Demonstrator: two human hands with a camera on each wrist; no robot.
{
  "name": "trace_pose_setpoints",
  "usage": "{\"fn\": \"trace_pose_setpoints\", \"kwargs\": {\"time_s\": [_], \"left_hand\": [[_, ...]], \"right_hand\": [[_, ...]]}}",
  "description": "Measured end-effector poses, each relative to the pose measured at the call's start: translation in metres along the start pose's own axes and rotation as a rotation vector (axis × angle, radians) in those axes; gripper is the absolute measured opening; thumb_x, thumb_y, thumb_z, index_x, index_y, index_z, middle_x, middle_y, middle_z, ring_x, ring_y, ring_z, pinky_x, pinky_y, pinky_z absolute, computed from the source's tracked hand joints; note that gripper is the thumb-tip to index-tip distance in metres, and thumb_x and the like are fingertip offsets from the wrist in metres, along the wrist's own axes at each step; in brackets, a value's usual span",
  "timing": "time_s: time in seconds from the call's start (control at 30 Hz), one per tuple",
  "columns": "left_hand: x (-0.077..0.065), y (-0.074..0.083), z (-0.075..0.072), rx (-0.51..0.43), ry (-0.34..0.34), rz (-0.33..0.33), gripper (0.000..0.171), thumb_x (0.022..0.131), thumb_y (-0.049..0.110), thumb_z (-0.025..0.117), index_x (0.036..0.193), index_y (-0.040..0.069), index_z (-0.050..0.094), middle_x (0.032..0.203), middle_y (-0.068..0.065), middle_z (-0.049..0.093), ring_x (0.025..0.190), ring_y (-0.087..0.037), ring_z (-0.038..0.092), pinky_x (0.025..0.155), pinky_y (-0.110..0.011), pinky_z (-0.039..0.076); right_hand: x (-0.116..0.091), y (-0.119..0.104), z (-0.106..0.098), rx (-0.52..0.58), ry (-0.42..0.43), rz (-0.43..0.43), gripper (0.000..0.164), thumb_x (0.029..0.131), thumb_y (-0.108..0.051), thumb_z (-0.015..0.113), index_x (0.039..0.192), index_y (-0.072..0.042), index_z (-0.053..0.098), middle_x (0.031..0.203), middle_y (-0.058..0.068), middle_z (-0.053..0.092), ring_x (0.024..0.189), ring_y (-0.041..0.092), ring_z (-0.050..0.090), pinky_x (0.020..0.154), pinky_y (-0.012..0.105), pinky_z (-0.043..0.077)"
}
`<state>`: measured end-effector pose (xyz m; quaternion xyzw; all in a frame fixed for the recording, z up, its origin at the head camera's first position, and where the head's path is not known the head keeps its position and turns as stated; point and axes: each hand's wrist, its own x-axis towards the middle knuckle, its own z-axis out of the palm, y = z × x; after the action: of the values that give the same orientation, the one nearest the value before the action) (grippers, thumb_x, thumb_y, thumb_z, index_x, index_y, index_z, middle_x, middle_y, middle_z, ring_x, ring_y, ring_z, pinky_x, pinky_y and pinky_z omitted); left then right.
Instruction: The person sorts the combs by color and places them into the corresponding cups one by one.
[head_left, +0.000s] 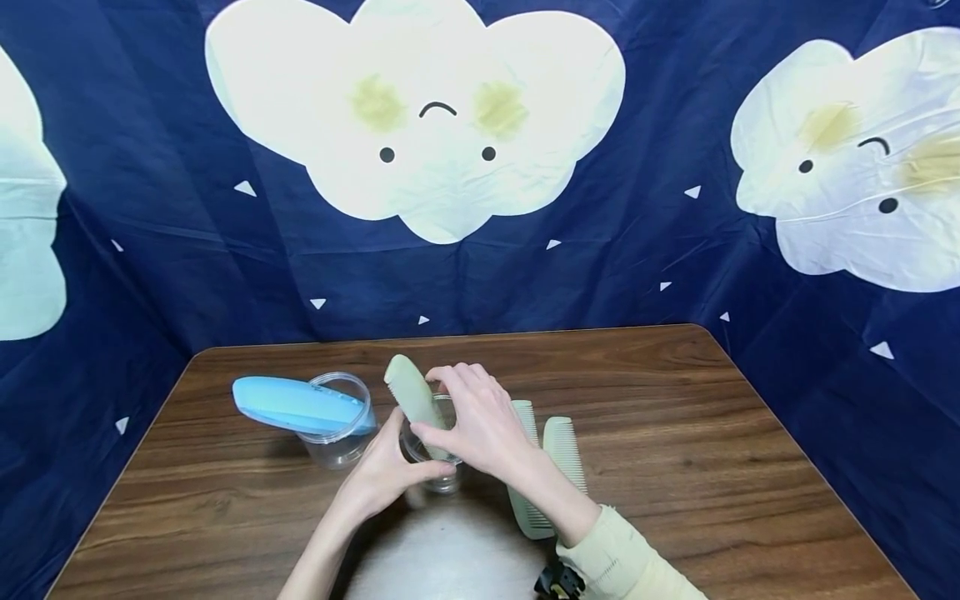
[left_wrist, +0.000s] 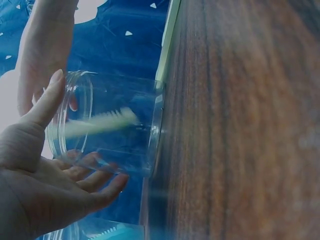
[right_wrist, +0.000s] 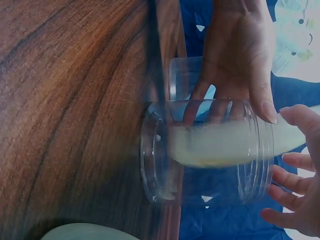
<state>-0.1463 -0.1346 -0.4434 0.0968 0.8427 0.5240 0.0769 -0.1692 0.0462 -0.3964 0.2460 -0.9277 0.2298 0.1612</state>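
My left hand [head_left: 378,475] grips a clear plastic jar [right_wrist: 220,185] upright on the table, thumb near its rim and fingers round its side. A pale green comb [head_left: 408,383] leans inside that jar, its upper end sticking out over the rim toward the left. My right hand [head_left: 483,425] holds the comb loosely at the jar's mouth, thumb on one side and fingers on the other. Through the wall in the left wrist view, the toothed lower part of the comb appears blurred, above the jar's bottom.
Left of my hands, a second clear jar [head_left: 330,454] holds a light blue comb [head_left: 300,404] that slants out to the left. Two more pale green combs lie under and beside my right forearm, one nearer [head_left: 531,518] and one farther right [head_left: 561,446]. Blue cloth [head_left: 450,283] hangs behind the wooden table.
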Motion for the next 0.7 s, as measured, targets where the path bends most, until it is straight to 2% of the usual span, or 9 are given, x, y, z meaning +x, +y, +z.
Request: {"fn": "trace_pose_setpoints", "kwargs": {"time_s": [0.2,0.27,0.5,0.7], "left_hand": [[0.000,0.000,0.000,0.007,0.008,0.001,0.090,0.073,0.037,0.093,0.147,0.016,0.046,0.148,-0.007,0.057,0.143,-0.030,0.048,0.119,-0.056,0.034],[0.001,-0.001,0.000,0.009,0.007,-0.012,0.095,0.073,0.039,0.093,0.150,0.018,0.043,0.153,-0.007,0.053,0.147,-0.031,0.043,0.121,-0.058,0.031],[0.001,-0.001,0.000,0.041,0.007,-0.044,0.100,0.074,0.043,0.092,0.154,0.016,0.039,0.158,-0.010,0.047,0.150,-0.034,0.039,0.121,-0.059,0.032],[0.001,0.000,-0.001,0.045,0.009,-0.047,0.098,0.074,0.046,0.091,0.153,0.018,0.040,0.155,-0.009,0.051,0.149,-0.033,0.041,0.120,-0.059,0.034]], "right_hand": [[0.000,0.003,0.000,0.016,0.040,-0.002,0.062,0.082,-0.056,0.079,0.132,-0.024,0.060,0.105,-0.008,0.066,0.102,0.010,0.059,0.084,0.032,0.054],[0.000,0.004,-0.001,0.018,0.050,-0.005,0.062,0.083,-0.056,0.079,0.132,-0.024,0.061,0.105,-0.009,0.065,0.103,0.010,0.059,0.083,0.031,0.054],[-0.004,0.011,-0.007,0.044,0.053,0.007,0.061,0.083,-0.057,0.079,0.132,-0.025,0.061,0.108,-0.010,0.066,0.103,0.009,0.061,0.075,0.031,0.055],[-0.006,0.021,-0.012,0.073,0.040,0.052,0.059,0.084,-0.055,0.079,0.131,-0.026,0.060,0.112,-0.008,0.067,0.107,0.011,0.061,0.079,0.035,0.055]]}}
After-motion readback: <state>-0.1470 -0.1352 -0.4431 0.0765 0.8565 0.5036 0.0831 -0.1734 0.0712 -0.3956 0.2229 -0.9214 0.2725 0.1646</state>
